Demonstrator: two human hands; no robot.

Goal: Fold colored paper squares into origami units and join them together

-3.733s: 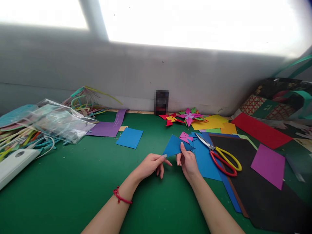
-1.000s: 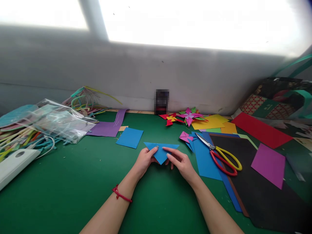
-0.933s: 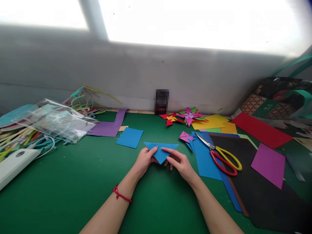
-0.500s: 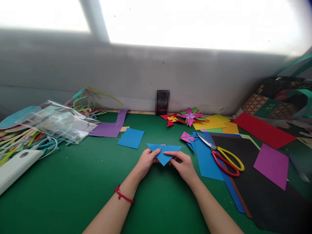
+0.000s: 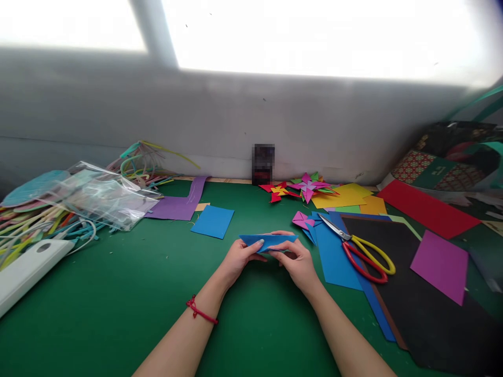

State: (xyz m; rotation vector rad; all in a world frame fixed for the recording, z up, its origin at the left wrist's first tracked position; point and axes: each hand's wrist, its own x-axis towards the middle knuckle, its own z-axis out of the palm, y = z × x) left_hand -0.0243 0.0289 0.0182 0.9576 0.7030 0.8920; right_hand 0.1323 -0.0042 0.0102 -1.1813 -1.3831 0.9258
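A folded piece of blue paper (image 5: 271, 241) is held a little above the green table, its long straight edge on the far side. My left hand (image 5: 240, 257) pinches its left part, thumb on top and fingers underneath. At its right part, my right hand (image 5: 294, 257) grips it with thumb and fingers along the near edge. Some of the fingers are hidden behind the paper. A flat blue paper square (image 5: 213, 222) lies beyond my left hand, and a small pink and blue folded paper piece (image 5: 303, 221) lies beyond my right hand.
Scissors (image 5: 359, 251) with red and yellow handles lie right, on blue and black sheets (image 5: 396, 283). Folded paper stars (image 5: 308, 187) sit near the wall. A clear plastic bag (image 5: 113, 196), craft strips and a white device (image 5: 35, 269) are at left. Purple paper (image 5: 440, 267) lies far right.
The blue paper's downward-pointing triangle has shortened into a narrow band, its near point folded or tilted out of sight. Both hands stay on the paper.
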